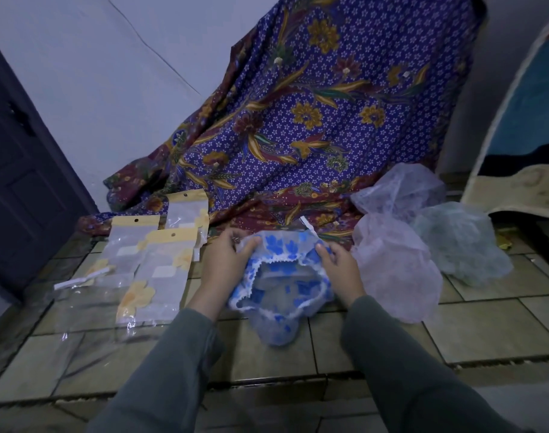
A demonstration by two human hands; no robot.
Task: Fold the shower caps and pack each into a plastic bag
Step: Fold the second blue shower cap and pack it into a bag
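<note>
A blue-flowered shower cap [279, 295] with a white frilled rim lies on the tiled floor in front of me, its opening facing up. My left hand [226, 260] pinches the cap's left rim. On the other side, my right hand [340, 267] grips the right rim. Three clear plastic bags [160, 270] with yellow headers and flower prints lie to the left. More caps sit at the right: a pink one [398, 270], a pale green one [463, 242] and a lilac one [401, 189].
A purple patterned cloth [314, 120] drapes down behind the work area. A dark door [20, 170] stands at the left, and a rug [523, 135] leans at the right. The floor tiles [329, 348] run toward me.
</note>
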